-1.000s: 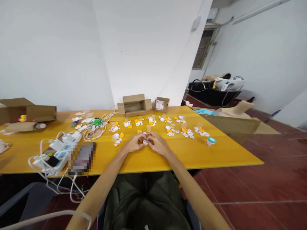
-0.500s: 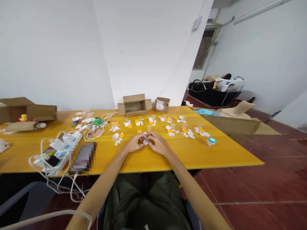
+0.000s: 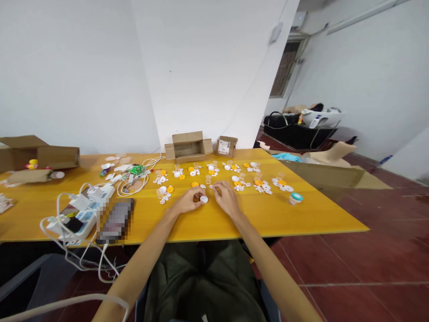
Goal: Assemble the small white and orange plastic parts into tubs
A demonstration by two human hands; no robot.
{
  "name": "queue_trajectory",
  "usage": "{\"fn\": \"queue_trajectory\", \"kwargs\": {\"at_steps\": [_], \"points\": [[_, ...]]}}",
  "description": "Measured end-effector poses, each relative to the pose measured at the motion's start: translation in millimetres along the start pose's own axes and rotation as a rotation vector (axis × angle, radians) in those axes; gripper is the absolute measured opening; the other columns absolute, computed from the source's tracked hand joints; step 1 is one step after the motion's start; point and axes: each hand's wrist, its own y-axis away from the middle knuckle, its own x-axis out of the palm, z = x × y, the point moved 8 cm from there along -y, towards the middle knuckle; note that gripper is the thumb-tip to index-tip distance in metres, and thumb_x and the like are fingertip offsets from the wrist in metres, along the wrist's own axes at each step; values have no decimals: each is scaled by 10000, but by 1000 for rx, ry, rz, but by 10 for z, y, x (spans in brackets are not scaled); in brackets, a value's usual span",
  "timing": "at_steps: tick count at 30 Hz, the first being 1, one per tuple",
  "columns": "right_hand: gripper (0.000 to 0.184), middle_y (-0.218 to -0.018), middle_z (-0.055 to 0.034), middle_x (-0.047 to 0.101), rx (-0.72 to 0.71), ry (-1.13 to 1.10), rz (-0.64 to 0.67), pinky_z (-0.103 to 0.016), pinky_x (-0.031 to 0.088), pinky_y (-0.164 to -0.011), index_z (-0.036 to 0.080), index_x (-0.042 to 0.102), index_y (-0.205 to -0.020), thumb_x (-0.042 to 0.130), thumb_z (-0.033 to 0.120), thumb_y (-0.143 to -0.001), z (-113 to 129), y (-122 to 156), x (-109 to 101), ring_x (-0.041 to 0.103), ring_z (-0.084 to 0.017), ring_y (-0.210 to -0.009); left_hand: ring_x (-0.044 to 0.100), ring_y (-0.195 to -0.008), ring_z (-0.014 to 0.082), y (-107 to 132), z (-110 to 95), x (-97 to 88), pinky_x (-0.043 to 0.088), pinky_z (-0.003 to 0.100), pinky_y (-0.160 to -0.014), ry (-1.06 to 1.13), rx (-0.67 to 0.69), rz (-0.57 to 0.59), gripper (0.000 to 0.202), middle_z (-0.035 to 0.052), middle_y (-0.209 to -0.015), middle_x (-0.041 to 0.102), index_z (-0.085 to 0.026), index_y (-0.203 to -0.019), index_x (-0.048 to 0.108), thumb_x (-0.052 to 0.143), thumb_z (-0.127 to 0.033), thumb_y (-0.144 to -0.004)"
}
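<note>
On the yellow table (image 3: 275,214) both of my hands rest near the middle. My left hand (image 3: 188,201) is curled and pinches a small white round part (image 3: 203,199) at its fingertips. Just to its right, my right hand (image 3: 226,197) has its fingers bent together near small white pieces (image 3: 211,186); whether it holds anything is hidden. Beyond the hands lie several groups of white and orange discs (image 3: 234,179) and small clear cups.
A power strip with chargers and white cables (image 3: 80,210) and a dark phone (image 3: 115,219) lie at the left. Cardboard boxes (image 3: 187,145) stand along the wall, more at far left (image 3: 36,156). A teal-lidded jar (image 3: 295,197) stands at the right. The table's right edge drops to red floor tiles.
My hands were pressed together on the white part; now the right hand has drawn away to the right and the left hand keeps the part.
</note>
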Motion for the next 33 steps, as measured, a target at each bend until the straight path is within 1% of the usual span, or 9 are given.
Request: {"fn": "queue_trajectory", "kwargs": {"at_steps": [4, 8, 14, 19, 24, 33], "points": [[191, -950, -77, 653, 29, 32, 8, -393, 518, -867, 245, 681, -879, 507, 166, -887, -79, 13, 47, 608, -254, -926, 632, -824, 163, -5, -22, 13, 535, 312, -806, -26, 36, 13, 90, 58, -998, 688, -187, -883, 690, 645, -247, -833], [168, -978, -81, 650, 3, 54, 27, -393, 523, -862, 249, 688, -864, 540, 171, -877, -76, 26, 94, 603, -255, -938, 631, -831, 166, -5, -20, 23, 537, 315, -806, -48, 53, 13, 95, 64, -1015, 680, -186, -876, 707, 640, -239, -834], [164, -1010, -82, 646, 1, 70, 56, -395, 525, -878, 256, 698, -885, 551, 181, -883, -107, 39, 129, 600, -255, -967, 632, -848, 177, -8, -7, 25, 542, 332, -832, -46, 48, 10, 99, 64, -1014, 674, -193, -888, 709, 652, -246, -826], [191, -995, -81, 645, -25, 53, 27, -395, 528, -874, 265, 711, -911, 534, 195, -894, -113, 48, 130, 598, -252, -954, 635, -879, 188, -9, 10, 25, 540, 347, -872, -41, 28, 11, 110, 66, -1042, 674, -207, -900, 719, 664, -256, -818], [213, -994, -80, 646, -34, 49, 33, -390, 526, -860, 270, 722, -936, 523, 202, -902, -112, 49, 148, 593, -248, -942, 634, -897, 192, -5, 3, 26, 535, 351, -889, -45, 38, 16, 103, 65, -1041, 673, -209, -895, 716, 658, -249, -819], [219, -1009, -92, 644, -35, 78, 78, -404, 521, -874, 263, 724, -901, 525, 172, -904, -103, 51, 167, 592, -259, -959, 621, -883, 195, -9, 10, 37, 530, 340, -852, -50, 28, 28, 126, 69, -1002, 679, -202, -907, 705, 654, -282, -825]]}}
